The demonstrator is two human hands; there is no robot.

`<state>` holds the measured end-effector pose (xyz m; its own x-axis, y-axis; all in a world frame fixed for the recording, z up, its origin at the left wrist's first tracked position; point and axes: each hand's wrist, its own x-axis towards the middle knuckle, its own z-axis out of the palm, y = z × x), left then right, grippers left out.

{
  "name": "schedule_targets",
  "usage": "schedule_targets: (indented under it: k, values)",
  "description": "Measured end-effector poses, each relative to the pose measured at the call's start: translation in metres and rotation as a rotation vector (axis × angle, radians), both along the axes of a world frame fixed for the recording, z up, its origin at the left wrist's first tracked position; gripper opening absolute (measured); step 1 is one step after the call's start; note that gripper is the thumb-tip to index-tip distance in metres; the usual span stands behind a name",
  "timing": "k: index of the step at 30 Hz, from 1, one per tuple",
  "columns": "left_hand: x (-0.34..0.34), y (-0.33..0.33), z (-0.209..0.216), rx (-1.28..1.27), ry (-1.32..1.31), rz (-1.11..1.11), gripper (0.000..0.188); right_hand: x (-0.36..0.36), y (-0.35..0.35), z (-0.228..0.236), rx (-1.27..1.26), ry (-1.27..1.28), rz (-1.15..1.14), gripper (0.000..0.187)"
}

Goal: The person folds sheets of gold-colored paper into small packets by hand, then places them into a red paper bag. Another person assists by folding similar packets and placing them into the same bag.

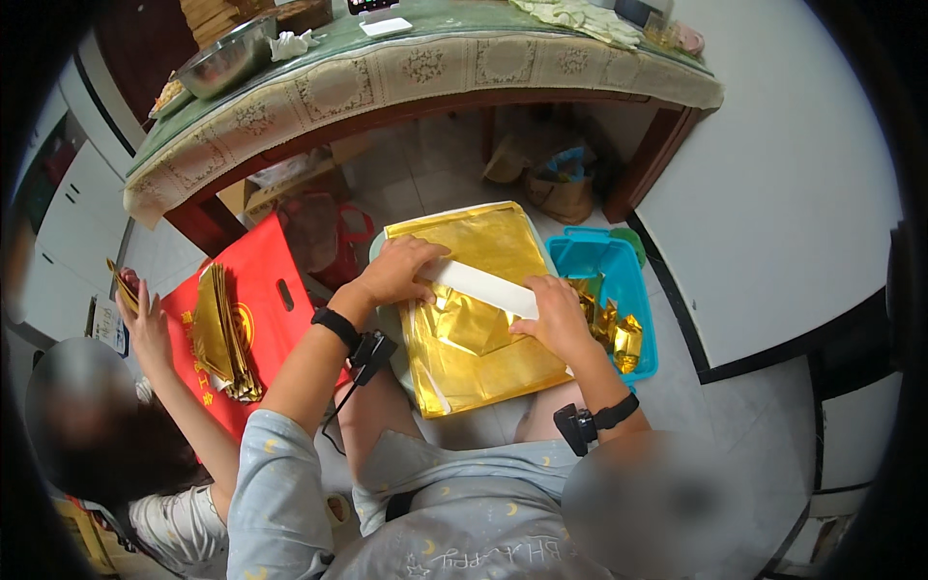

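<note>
A sheet of gold foil paper (476,327) lies on top of a stack of gold foil sheets (483,227). One edge is folded over into a long white strip (480,287) that slants down to the right. At the strip's left end, my left hand (404,267) has its fingers closed over the fold. My right hand (558,314) grips the strip's other end, thumb against the gold side. The stack rests on a pale green surface (378,253) between my knees, mostly hidden beneath the sheets.
A blue basket (640,290) at right holds folded gold foil pieces (626,343). On the left, folded gold sheets (220,333) lie on a red bag (275,333). A co-worker's hand (145,324) holds a gold piece beside it. Ahead stands a cloth-covered table (425,68).
</note>
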<state>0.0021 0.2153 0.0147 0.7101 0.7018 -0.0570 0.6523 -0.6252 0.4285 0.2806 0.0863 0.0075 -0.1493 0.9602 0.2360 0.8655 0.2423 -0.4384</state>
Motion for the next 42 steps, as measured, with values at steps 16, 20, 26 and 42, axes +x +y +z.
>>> schedule_targets:
  k: [16,20,26,42]
  values:
    - [-0.014,-0.016,-0.007,0.298,-0.149,-0.152,0.011,-0.004,-0.023,-0.017,0.14,-0.024,0.156,0.014]
    - [-0.025,-0.026,-0.024,0.357,-0.231,-0.114,0.012,-0.006,-0.031,-0.012,0.181,-0.055,0.19,0.016]
    - [-0.023,-0.045,-0.021,0.46,-0.288,-0.033,0.015,-0.007,-0.037,-0.007,0.137,-0.135,0.137,0.019]
    - [0.003,-0.076,-0.032,0.365,-0.196,0.048,0.03,-0.05,-0.028,-0.016,-0.002,-0.363,0.04,0.043]
